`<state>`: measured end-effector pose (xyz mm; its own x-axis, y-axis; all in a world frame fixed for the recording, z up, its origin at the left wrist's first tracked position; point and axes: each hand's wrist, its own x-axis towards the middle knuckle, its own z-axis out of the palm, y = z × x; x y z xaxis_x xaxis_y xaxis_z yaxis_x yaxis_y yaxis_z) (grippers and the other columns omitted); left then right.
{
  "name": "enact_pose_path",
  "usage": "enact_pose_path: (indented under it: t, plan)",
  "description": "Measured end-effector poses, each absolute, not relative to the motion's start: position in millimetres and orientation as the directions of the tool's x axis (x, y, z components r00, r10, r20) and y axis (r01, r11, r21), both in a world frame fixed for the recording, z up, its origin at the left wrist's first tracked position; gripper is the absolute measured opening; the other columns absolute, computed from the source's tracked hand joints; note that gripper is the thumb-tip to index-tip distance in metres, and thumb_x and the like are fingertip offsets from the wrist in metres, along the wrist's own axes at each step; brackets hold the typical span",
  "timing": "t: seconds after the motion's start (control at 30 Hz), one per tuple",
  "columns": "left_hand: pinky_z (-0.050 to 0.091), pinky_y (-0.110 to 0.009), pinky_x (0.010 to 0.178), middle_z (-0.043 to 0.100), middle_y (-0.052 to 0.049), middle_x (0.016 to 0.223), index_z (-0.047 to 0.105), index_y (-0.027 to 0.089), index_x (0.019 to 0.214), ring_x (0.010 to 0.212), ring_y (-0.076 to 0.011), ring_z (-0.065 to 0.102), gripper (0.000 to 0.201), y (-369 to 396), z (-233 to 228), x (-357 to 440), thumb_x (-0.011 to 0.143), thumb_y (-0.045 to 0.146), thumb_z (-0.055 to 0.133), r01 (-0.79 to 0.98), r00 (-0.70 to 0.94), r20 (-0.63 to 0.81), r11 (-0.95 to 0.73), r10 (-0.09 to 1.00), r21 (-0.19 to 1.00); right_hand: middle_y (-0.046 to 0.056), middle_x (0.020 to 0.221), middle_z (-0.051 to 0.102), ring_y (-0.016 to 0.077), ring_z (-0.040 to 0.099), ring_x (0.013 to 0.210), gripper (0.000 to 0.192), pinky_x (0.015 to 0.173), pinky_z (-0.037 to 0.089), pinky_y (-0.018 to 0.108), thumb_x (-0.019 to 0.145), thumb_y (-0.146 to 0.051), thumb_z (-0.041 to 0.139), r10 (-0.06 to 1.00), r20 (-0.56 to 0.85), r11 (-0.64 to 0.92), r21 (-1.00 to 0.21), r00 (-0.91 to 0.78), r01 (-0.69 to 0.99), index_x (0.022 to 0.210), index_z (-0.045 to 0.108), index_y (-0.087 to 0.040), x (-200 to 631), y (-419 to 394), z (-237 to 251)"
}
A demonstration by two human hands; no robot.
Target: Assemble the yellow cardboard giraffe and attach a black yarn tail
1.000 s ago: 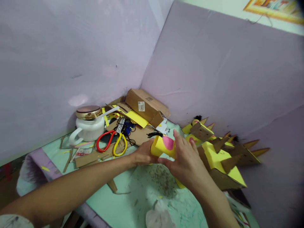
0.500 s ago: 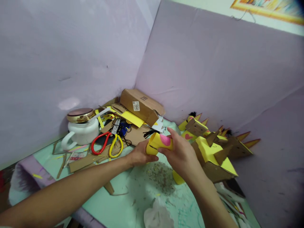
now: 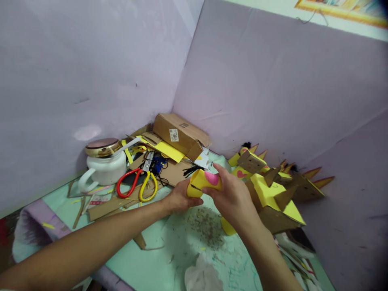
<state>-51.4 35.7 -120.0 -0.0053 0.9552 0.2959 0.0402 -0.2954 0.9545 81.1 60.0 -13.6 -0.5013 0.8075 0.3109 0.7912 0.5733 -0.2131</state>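
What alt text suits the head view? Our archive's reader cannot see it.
Both hands, the left hand and right hand, hold a yellow paper roll with a pink spot over a mint-green table. Scissors, a white jar and cardboard box lie behind.

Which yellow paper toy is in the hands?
The small yellow roll with the pink spot: left hand and right hand both grip it above the table. The other yellow figures lie untouched by the wall on the right.

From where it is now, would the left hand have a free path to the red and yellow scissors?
Probably yes. The scissors lie uncovered on cardboard scraps just left of the left hand, with nothing between them. But that hand is holding the yellow paper piece, so it would need freeing first.
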Motion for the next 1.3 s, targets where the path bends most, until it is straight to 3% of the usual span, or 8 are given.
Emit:
enact_pose_path:
  t: [0.37, 0.53, 0.73, 0.83, 0.97, 1.17, 1.23, 1.3]
  plan:
    - [0.046, -0.030, 0.074, 0.066, -0.005, 0.102, 0.056, 0.016, 0.110, 0.088, -0.0223, 0.059, 0.052, 37, -119, -51, 0.063, 0.031, 0.072, -0.030, -0.005, 0.329, -0.329, 0.944, 0.944, 0.014, 0.098, 0.067, 0.0323, 0.060, 0.094, 0.068, 0.081, 0.044, 0.044, 0.066, -0.026, 0.065, 0.789, 0.303, 0.602, -0.214, -0.534, 0.769, 0.128, 0.043, -0.011, 81, 59, -14]
    - [0.046, -0.031, 0.080, 0.065, -0.006, 0.108, 0.056, 0.017, 0.112, 0.096, -0.0238, 0.058, 0.055, 36, -115, -52, 0.062, 0.030, 0.074, -0.061, -0.010, 0.327, -0.327, 0.945, 0.943, 0.018, 0.124, 0.054, 0.0341, 0.047, 0.117, 0.069, 0.101, 0.024, 0.058, 0.064, -0.024, 0.067, 0.628, 0.486, 0.731, -0.103, -0.607, 0.674, 0.127, 0.041, -0.012, 85, 46, -12]
    - [0.045, -0.028, 0.068, 0.065, -0.006, 0.093, 0.057, 0.012, 0.107, 0.080, -0.0202, 0.057, 0.054, 35, -119, -54, 0.057, 0.023, 0.074, -0.082, -0.021, 0.271, -0.272, 0.962, 0.959, 0.009, 0.098, 0.068, 0.0222, 0.063, 0.092, 0.030, 0.081, 0.050, 0.036, 0.075, -0.019, 0.060, 0.439, 0.777, 0.831, -0.160, -0.452, 0.532, 0.105, 0.058, -0.019, 124, 0, -26]
    - [0.044, -0.027, 0.063, 0.064, -0.005, 0.086, 0.057, 0.011, 0.102, 0.074, -0.0182, 0.056, 0.053, 36, -121, -55, 0.054, 0.022, 0.076, -0.099, -0.047, 0.239, -0.243, 0.970, 0.965, 0.001, 0.068, 0.069, 0.0163, 0.065, 0.062, 0.005, 0.059, 0.051, 0.025, 0.077, -0.022, 0.060, 0.641, 0.678, 0.728, -0.389, -0.360, 0.565, 0.076, 0.065, -0.021, 157, -13, -49]
    - [0.045, -0.029, 0.064, 0.064, -0.006, 0.087, 0.055, 0.012, 0.104, 0.076, -0.0198, 0.057, 0.057, 37, -122, -56, 0.053, 0.028, 0.077, -0.142, -0.049, 0.219, -0.223, 0.975, 0.964, 0.004, 0.058, 0.068, 0.0211, 0.065, 0.057, 0.027, 0.057, 0.052, 0.031, 0.071, -0.044, 0.062, 0.964, 0.261, 0.226, -0.731, -0.041, 0.644, 0.061, 0.065, -0.019, 190, -5, -76]
    - [0.047, -0.032, 0.070, 0.064, -0.009, 0.098, 0.053, 0.014, 0.109, 0.083, -0.0228, 0.059, 0.062, 35, -120, -56, 0.055, 0.033, 0.076, -0.168, -0.060, 0.204, -0.211, 0.977, 0.963, 0.013, 0.103, 0.063, 0.0292, 0.061, 0.097, 0.058, 0.082, 0.050, 0.042, 0.056, -0.041, 0.071, 0.969, 0.124, 0.054, -0.950, 0.215, 0.306, 0.104, 0.051, -0.016, 193, 16, -88]
    - [0.047, -0.031, 0.067, 0.064, -0.009, 0.097, 0.053, 0.014, 0.109, 0.080, -0.0218, 0.059, 0.061, 35, -120, -56, 0.056, 0.034, 0.075, -0.159, -0.063, 0.190, -0.198, 0.980, 0.967, 0.014, 0.106, 0.059, 0.0300, 0.058, 0.098, 0.062, 0.084, 0.047, 0.046, 0.059, -0.041, 0.070, 0.923, 0.222, 0.087, -0.917, 0.315, 0.389, 0.110, 0.047, -0.016, 192, 9, -83]
    - [0.047, -0.030, 0.065, 0.065, -0.008, 0.093, 0.053, 0.013, 0.107, 0.075, -0.0204, 0.059, 0.060, 34, -120, -55, 0.056, 0.035, 0.075, -0.147, -0.062, 0.176, -0.183, 0.982, 0.972, 0.014, 0.108, 0.055, 0.0303, 0.056, 0.098, 0.062, 0.086, 0.044, 0.050, 0.064, -0.039, 0.068, 0.781, 0.509, 0.241, -0.780, 0.361, 0.577, 0.116, 0.044, -0.016, 191, -3, -68]
